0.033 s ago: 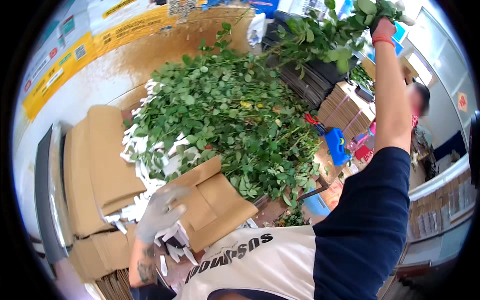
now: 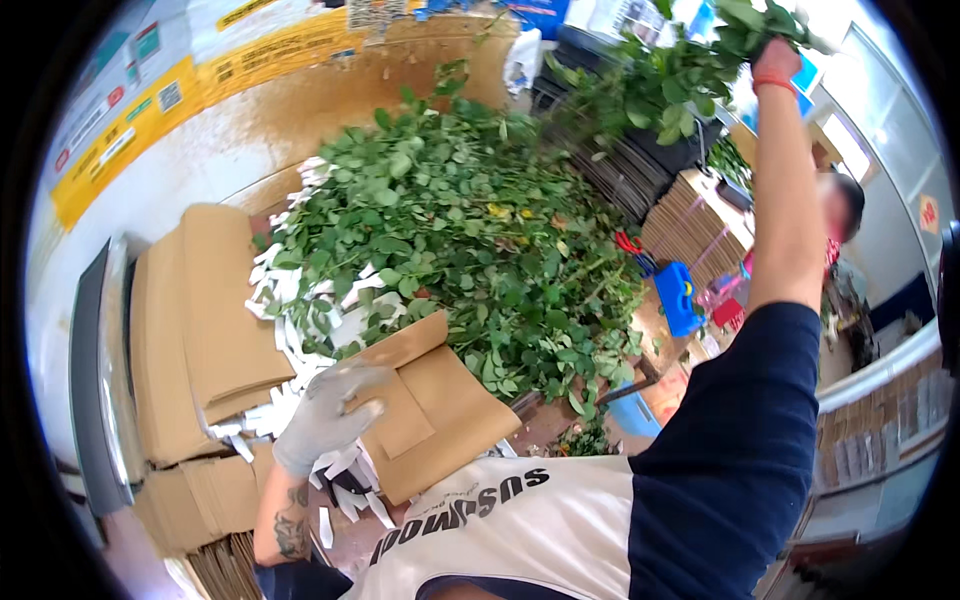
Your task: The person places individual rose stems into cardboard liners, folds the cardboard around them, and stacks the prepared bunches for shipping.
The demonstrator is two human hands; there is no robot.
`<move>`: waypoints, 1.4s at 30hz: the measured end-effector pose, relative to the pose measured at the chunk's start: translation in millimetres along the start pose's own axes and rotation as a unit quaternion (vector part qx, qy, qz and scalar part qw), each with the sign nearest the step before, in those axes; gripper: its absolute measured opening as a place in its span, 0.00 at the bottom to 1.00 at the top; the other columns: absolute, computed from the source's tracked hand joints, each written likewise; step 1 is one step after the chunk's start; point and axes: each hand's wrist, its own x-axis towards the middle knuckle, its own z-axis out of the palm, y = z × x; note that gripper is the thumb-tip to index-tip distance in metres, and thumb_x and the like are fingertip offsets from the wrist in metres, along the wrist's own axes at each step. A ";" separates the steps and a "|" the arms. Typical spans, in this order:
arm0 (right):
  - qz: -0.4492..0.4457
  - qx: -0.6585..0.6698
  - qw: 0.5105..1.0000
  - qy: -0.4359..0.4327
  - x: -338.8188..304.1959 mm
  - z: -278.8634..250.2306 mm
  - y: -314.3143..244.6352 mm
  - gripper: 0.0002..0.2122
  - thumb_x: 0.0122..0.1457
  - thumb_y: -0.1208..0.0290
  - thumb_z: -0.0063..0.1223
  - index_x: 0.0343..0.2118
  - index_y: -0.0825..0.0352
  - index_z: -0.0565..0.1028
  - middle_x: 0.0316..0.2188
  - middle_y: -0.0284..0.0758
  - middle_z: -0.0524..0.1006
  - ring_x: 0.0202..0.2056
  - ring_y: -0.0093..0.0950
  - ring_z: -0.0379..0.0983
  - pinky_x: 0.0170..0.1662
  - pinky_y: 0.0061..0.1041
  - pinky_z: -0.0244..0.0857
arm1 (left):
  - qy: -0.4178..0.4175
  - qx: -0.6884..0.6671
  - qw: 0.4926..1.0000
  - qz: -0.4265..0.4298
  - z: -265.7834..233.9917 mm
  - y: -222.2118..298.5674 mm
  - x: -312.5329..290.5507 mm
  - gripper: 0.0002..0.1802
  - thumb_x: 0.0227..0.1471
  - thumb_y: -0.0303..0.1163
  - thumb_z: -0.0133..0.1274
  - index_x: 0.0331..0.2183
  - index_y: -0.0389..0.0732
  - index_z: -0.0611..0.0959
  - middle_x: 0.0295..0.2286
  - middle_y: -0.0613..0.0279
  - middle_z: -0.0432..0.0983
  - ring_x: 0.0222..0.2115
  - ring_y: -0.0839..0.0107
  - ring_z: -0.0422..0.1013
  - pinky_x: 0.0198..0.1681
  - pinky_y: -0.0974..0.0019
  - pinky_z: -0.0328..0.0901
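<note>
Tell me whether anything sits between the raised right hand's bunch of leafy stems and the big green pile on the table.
Nothing visible does. The right hand holds the bunch of leafy stems up above the pile, with only open air between them.

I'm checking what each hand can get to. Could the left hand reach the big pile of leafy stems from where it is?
Probably yes. The gloved left hand rests on a folded brown cardboard sheet whose far edge touches the pile of leafy stems. Only the cardboard lies between them. The right hand is raised high, gripping a leafy bunch.
</note>
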 end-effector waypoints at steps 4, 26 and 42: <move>-0.043 0.073 0.996 -0.014 -42.2 33.0 57.0 0.20 0.55 0.71 0.42 0.52 0.68 0.66 0.51 0.39 0.69 0.53 0.31 0.64 0.59 0.31 0.53 | 0.009 -0.011 0.998 0.061 -4.2 -6.0 0.5 0.23 0.47 0.43 0.54 0.40 0.35 0.79 0.38 0.52 0.75 0.42 0.58 0.70 0.46 0.59 0.63; -0.086 0.259 0.959 0.080 -115.8 119.9 152.8 0.22 0.51 0.76 0.44 0.53 0.66 0.66 0.51 0.40 0.69 0.52 0.34 0.65 0.57 0.32 0.55 | 0.415 0.317 0.814 0.253 -9.2 -41.4 315.6 0.12 0.41 0.38 0.58 0.32 0.47 0.81 0.36 0.65 0.73 0.42 0.62 0.67 0.46 0.57 0.61; -0.097 0.265 0.954 0.104 -116.3 118.9 160.2 0.24 0.49 0.79 0.45 0.53 0.65 0.66 0.51 0.41 0.69 0.51 0.36 0.66 0.56 0.32 0.57 | 0.396 0.379 0.814 0.193 -41.5 -64.2 282.2 0.09 0.44 0.34 0.53 0.31 0.55 0.83 0.35 0.68 0.74 0.40 0.67 0.69 0.44 0.63 0.64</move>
